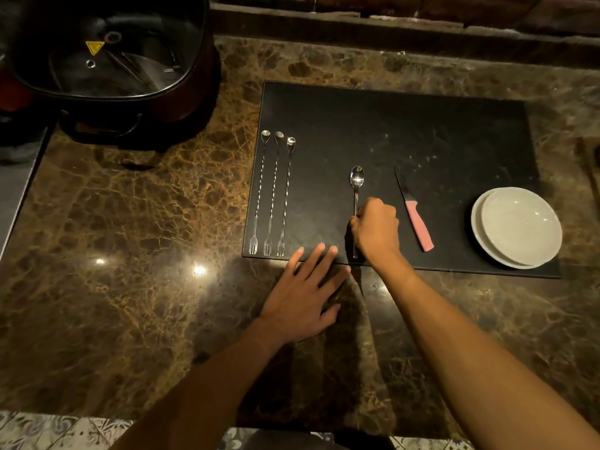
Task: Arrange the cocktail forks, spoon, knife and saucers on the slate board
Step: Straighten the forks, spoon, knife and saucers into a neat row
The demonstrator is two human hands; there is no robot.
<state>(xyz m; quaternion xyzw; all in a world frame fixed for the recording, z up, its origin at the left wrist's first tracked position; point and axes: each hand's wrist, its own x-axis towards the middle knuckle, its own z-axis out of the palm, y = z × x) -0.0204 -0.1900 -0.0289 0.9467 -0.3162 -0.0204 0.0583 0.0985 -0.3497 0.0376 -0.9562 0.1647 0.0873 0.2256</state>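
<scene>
A black slate board [406,131] lies on the marble counter. Three long twisted cocktail forks [272,196] lie side by side along its left edge, tines toward me. A silver spoon [356,181] lies near the middle with its bowl pointing away; my right hand [376,230] is closed around its handle. To the right of it lies a pink-handled knife [417,219], blade pointing away. Two stacked grey saucers [518,227] sit at the board's near right corner. My left hand [305,297] rests flat on the counter, fingers spread, fingertips at the board's near edge.
A large dark pot with a glass lid [107,53] stands at the counter's far left. A dark raised ledge [389,30] runs along the back. The counter's near edge [97,414] meets patterned floor tiles. A brown object [587,170] is partly visible at the right edge.
</scene>
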